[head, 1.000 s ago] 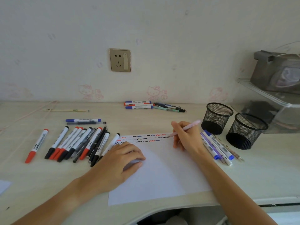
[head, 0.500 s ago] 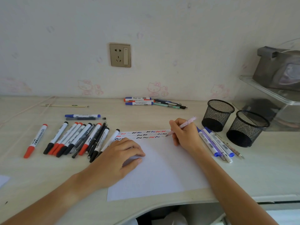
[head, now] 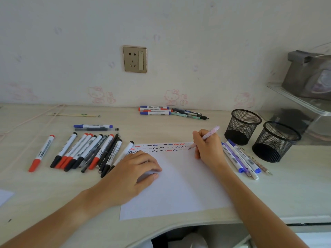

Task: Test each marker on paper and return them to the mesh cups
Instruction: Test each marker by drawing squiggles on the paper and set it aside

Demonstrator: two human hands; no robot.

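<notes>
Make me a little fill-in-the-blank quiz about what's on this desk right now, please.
1. The right hand holds a pink pencil with its tip at the ____ edge of the paper.
2. The left hand rests on the paper and holds ____.
3. The number of black mesh cups on the desk is ____.
4. Both cups are ____ inside.

Missing words: far; nothing; two; empty

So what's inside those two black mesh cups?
Both mesh cups look empty: only dark bottoms show through the wire. No markers stick out. The very bottoms are too dark to check fully.
</notes>
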